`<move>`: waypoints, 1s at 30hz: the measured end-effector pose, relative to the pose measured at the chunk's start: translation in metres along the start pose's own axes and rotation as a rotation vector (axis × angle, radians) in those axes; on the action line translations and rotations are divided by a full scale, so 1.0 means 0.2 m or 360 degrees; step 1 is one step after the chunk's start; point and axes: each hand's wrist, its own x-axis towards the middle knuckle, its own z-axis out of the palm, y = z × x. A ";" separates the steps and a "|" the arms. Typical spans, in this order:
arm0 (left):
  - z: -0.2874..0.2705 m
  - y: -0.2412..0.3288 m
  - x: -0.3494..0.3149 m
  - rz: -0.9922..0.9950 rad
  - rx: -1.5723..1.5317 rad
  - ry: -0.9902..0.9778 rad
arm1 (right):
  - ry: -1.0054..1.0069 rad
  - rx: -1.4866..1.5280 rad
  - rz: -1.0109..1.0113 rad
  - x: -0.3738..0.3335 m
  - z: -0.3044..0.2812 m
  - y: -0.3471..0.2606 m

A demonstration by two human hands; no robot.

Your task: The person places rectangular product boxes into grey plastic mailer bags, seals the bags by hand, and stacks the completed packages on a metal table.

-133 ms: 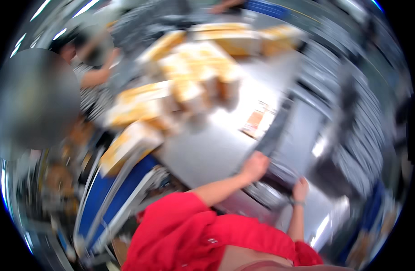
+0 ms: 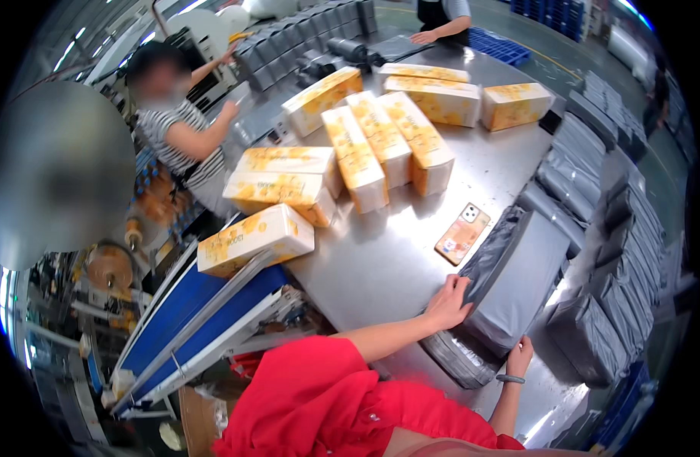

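Note:
A long grey plastic bag (image 2: 521, 278), filled to a box shape, lies on the metal table in front of me. My left hand (image 2: 447, 303) has its fingers bent over the dark, wrinkled left edge at the bag's near end. At the near right corner, my right hand (image 2: 520, 356) pinches the bag's plastic, its fingertips partly hidden. A stack of flat grey bags (image 2: 462, 359) lies under the near end, below my left hand. Just beyond the left edge rests a phone in a patterned orange case (image 2: 462, 233).
Several white-and-yellow packs (image 2: 363, 156) stand across the metal table (image 2: 365, 263). One sits at the end of a blue conveyor (image 2: 167, 335). Several grey wrapped parcels (image 2: 594, 327) line the right side. A person in stripes (image 2: 193, 141) works at left; another person's hand (image 2: 424, 36) rests at the far edge.
The view has swung and sharpened from a blur. In the picture, the bag and both my hands sit lower and slightly right. Both hands stay at the bag's near end.

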 end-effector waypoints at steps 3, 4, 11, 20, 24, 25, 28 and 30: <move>0.02 -0.05 0.07 0.0102 -0.0301 -0.0064 | 0.0078 0.0364 -0.0114 0.03 -0.06 -0.27; 0.06 -0.04 0.11 0.0029 -0.0504 -0.0212 | 0.0090 0.0742 -0.0042 0.06 -0.08 -0.29; 0.12 0.27 -0.09 0.0488 -0.0778 -0.0347 | -0.0027 0.1764 0.0071 -0.10 -0.20 -0.36; -0.20 0.29 -0.30 0.0952 -0.0345 -0.0742 | 0.0069 -0.1061 -0.0278 -0.41 -1.31 -0.48; -0.87 0.13 -0.09 0.0745 0.0567 -0.0245 | 0.0439 -0.1855 -0.0233 -0.30 -1.23 -0.01; -1.06 0.08 -0.03 0.0738 0.0772 -0.0198 | 0.0611 -0.1798 -0.0186 -0.33 -1.23 0.06; -1.59 -0.21 -0.07 -0.0033 0.1808 -0.0442 | 0.1034 -0.1160 -0.0341 -0.42 -1.11 -0.02; -1.82 -0.37 -0.13 -0.0355 0.2086 -0.0617 | 0.0990 -0.0999 -0.0415 -0.45 -1.01 -0.12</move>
